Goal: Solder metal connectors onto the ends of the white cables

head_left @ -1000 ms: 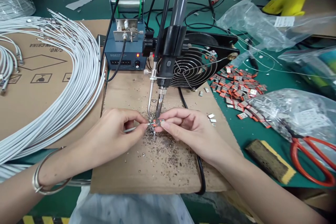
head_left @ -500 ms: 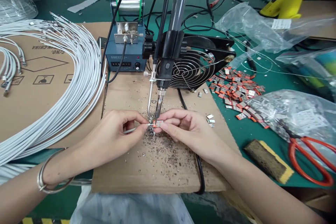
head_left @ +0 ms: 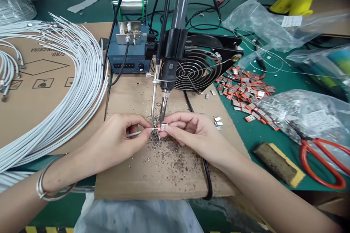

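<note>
My left hand [head_left: 128, 134] pinches a white cable [head_left: 133, 134] close to its end, between thumb and fingertips. Between the thumb and fingers of my right hand [head_left: 188, 129] is a small USB connector [head_left: 164, 127], silver with an orange-red part facing the cable. Cable end and connector meet under the tip of a mounted soldering iron [head_left: 163, 105]. A bent metal solder feed tube [head_left: 153, 105] comes down beside the iron, its end at the same spot. Whether the iron tip touches the joint is too small to tell.
Solder bits litter the cardboard [head_left: 131, 185]. Left lies a bundle of white cables [head_left: 79, 91]; behind stand a blue solder feeder [head_left: 128, 58] and a fan [head_left: 191, 72]. Right are piled connectors [head_left: 243, 91], a plastic bag [head_left: 314, 113], a sponge [head_left: 276, 164] and red-handled scissors [head_left: 303, 160].
The whole view has shifted slightly. Both hands keep their grips on the cable and the connector, which stay under the iron tip.
</note>
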Available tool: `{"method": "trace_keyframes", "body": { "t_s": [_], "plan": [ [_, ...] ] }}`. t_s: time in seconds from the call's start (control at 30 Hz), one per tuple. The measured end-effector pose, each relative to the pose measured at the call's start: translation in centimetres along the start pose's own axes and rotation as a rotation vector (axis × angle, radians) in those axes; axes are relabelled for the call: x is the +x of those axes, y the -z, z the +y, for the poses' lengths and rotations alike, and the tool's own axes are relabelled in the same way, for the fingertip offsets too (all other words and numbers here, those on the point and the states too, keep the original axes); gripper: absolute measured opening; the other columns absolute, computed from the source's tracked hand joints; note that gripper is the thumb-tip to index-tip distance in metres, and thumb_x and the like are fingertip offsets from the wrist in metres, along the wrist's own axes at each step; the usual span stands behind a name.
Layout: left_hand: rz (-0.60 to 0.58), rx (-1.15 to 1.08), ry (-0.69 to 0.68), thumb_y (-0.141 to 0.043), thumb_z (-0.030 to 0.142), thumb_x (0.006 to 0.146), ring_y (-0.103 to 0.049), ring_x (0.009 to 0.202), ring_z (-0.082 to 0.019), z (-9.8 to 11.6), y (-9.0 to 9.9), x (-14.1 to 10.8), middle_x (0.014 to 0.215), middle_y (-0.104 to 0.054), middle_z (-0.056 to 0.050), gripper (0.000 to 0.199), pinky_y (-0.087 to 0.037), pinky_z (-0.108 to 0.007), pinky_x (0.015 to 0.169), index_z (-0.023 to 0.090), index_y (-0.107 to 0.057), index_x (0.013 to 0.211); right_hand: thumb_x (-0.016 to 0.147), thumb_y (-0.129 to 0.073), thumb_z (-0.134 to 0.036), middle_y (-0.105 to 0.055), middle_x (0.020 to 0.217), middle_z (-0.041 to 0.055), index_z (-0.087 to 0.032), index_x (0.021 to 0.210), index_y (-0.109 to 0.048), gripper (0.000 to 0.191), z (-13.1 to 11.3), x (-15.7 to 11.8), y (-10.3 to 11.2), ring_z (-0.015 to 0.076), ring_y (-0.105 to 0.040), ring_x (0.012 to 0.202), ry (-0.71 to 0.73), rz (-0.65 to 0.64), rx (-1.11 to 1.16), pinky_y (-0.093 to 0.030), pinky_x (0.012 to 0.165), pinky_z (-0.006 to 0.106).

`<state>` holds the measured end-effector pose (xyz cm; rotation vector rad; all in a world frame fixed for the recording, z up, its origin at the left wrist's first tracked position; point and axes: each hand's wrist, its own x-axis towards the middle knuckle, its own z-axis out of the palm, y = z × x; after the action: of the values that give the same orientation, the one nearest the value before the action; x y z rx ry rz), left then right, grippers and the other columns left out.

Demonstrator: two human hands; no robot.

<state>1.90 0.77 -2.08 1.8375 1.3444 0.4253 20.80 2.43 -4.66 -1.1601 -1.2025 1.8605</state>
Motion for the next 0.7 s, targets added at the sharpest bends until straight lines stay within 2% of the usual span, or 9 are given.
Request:
{"method": "trace_keyframes", "body": {
  "t_s": [0.23, 0.47, 0.7],
  "plan": [
    [-0.002, 0.019, -0.006, -0.048, 0.027, 0.084, -0.039, 0.049, -0.008, 0.14, -0.02, -0.10, 0.056, -0.054, 0.003, 0.020, -0.029, -0.019, 0.044, 0.018, -0.066, 0.084, 0.070, -0.069, -0.025, -0.071, 0.069, 0.0022, -0.017, 0.077, -0.065, 0.012, 0.05, -0.19, 0.26, 0.0112, -0.065, 0.065, -0.010, 0.001, -0.015, -0.049, 0.060, 0.021],
    [0.016, 0.055, -0.022, -0.048, 0.027, 0.084, -0.038, 0.049, -0.009, -0.34, -0.39, 0.08, 0.054, -0.052, 0.003, 0.021, -0.029, -0.020, 0.045, 0.018, -0.066, 0.082, 0.059, -0.075, -0.023, -0.060, 0.054, -0.0026, -0.016, 0.072, -0.062, 0.020, 0.74, 0.33, -0.40, 0.0062, -0.049, 0.045, 0.031, 0.089, -0.167, -0.037, 0.041, 0.018],
    [0.021, 0.048, -0.019, -0.047, 0.025, 0.083, -0.038, 0.049, -0.009, -0.21, -0.32, 0.08, 0.055, -0.054, 0.002, 0.021, -0.030, -0.020, 0.045, 0.017, -0.067, 0.084, 0.063, -0.072, -0.030, -0.065, 0.060, 0.0020, -0.016, 0.074, -0.061, 0.020, 0.67, 0.26, -0.35, 0.0095, -0.056, 0.049, 0.034, 0.095, -0.178, -0.043, 0.044, 0.020]
  ]
}}
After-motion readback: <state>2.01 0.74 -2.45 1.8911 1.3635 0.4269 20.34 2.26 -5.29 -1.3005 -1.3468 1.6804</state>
